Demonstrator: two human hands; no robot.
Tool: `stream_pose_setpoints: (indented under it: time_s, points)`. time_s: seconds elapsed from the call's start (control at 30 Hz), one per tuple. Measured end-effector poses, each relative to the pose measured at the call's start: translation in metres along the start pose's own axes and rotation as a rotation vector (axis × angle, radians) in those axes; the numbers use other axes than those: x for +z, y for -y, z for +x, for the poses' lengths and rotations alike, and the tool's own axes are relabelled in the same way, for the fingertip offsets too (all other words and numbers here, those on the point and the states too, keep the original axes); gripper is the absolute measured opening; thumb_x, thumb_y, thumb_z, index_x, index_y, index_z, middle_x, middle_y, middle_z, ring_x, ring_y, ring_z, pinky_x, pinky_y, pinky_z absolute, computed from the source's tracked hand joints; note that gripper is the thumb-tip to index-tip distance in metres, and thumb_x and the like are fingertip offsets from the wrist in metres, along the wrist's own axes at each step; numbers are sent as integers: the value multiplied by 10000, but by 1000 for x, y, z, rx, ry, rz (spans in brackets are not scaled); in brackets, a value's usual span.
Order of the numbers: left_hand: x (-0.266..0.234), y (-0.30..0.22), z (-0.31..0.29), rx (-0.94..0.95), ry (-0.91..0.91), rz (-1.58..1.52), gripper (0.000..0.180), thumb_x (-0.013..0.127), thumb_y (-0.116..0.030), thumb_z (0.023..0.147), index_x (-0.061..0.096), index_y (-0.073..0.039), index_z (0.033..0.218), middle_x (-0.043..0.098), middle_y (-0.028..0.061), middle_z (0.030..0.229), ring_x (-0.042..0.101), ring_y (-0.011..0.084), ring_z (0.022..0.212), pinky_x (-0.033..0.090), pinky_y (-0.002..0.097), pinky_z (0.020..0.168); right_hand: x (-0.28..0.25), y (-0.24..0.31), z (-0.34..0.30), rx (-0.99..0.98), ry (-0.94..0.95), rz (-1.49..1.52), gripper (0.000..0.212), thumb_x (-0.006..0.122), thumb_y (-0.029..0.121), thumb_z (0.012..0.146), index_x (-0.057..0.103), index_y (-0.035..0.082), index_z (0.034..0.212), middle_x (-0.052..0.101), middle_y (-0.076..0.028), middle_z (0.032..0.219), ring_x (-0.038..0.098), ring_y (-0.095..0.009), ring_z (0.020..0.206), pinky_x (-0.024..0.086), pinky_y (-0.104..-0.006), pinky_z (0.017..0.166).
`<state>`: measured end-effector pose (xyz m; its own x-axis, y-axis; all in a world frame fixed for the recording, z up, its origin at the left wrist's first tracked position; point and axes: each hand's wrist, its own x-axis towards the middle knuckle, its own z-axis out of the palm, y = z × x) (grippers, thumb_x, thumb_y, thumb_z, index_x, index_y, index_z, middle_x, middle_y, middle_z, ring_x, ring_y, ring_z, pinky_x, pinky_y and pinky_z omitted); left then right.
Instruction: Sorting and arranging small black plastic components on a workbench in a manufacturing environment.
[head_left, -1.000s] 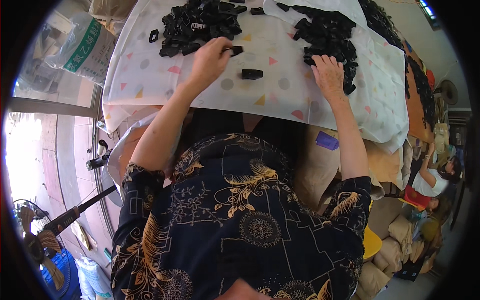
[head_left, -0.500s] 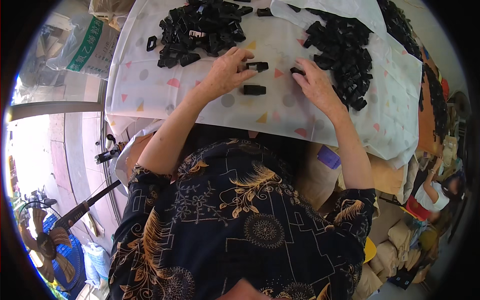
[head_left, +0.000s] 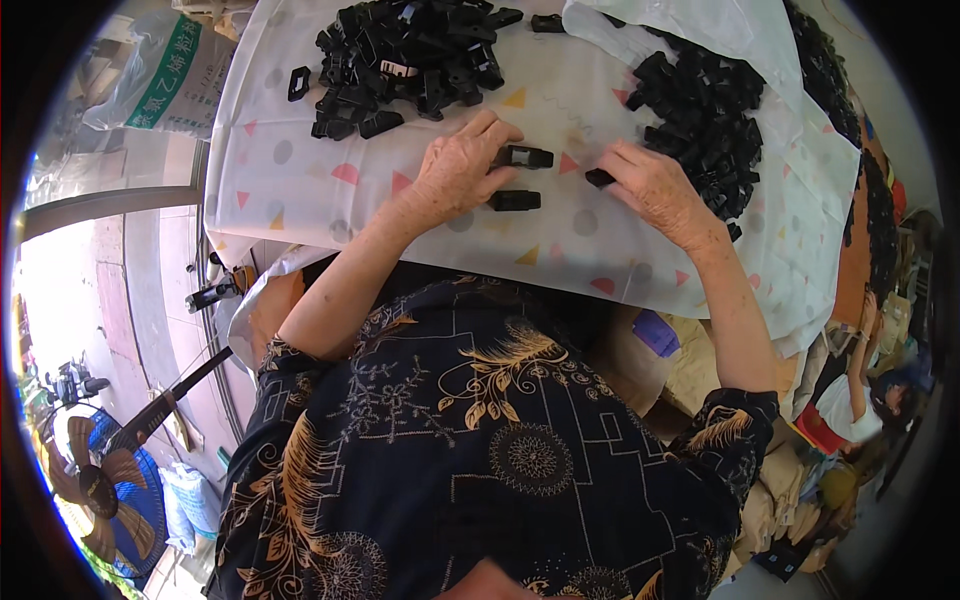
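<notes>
My left hand (head_left: pixel 455 172) is above the table, with thumb and fingers around the left end of a black plastic buckle piece (head_left: pixel 527 157) that has a rectangular opening. Just nearer to me, a second black buckle piece (head_left: pixel 516 201) lies flat beside the thumb, its left end close to the hand. On the other side, my right hand (head_left: pixel 655 190) pinches a small black piece (head_left: pixel 600 177) between thumb and fingers. Its far end is hidden by the fingers, so I cannot tell its full shape.
A heap of black buckle pieces (head_left: pixel 400 65) lies at the far left of the patterned tablecloth (head_left: pixel 330 190), another heap (head_left: pixel 715 130) at the right. One loose piece (head_left: pixel 299 84) sits apart. White plastic sheeting (head_left: pixel 690 25) covers the back. A fan (head_left: pixel 100 490) stands lower left.
The whole view has shifted a little. My right hand has come slightly nearer to me with its small piece. My left hand stays at the upper of the two middle pieces.
</notes>
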<state>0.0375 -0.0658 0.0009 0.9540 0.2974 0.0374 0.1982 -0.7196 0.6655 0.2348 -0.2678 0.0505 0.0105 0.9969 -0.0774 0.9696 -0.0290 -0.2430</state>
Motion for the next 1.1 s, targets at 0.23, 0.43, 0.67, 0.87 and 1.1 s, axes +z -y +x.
stream_pose_setpoints:
  time_s: [0.23,0.43,0.67,0.87,1.1]
  points:
    - [5,0,-6,42,-41,16,325,741,-200,795,609,-117,1080,563,65,1044,640,290,943,531,424,772,26,37,20,152,-330,598,366,733,-21,784,644,46,1132,612,-80,971,604,-246,798,513,-341,716]
    - [10,-2,-7,35,-43,13,322,721,-182,794,604,-115,1087,563,74,1041,635,311,949,530,441,769,54,52,38,21,-608,441,336,744,-24,766,704,48,1092,611,-80,997,600,-270,862,510,-343,748]
    - [13,0,-15,46,-61,-4,354,728,-165,775,599,-115,1101,565,69,1029,632,297,949,529,423,765,66,58,39,-11,-631,341,341,721,-56,752,724,52,1076,636,-72,1046,599,-272,921,503,-353,793]
    - [13,0,-15,76,-96,27,353,741,-159,767,606,-112,1090,570,61,997,631,278,934,527,405,748,70,56,37,-50,-630,109,318,727,63,772,730,132,1082,645,-20,1079,590,-242,987,466,-370,850]
    - [11,6,-12,88,-99,30,341,732,-177,783,603,-104,1091,572,73,1040,628,307,954,526,425,750,62,59,31,-55,-518,-78,419,708,63,798,674,131,1210,627,-35,1232,540,-260,1217,402,-402,1002]
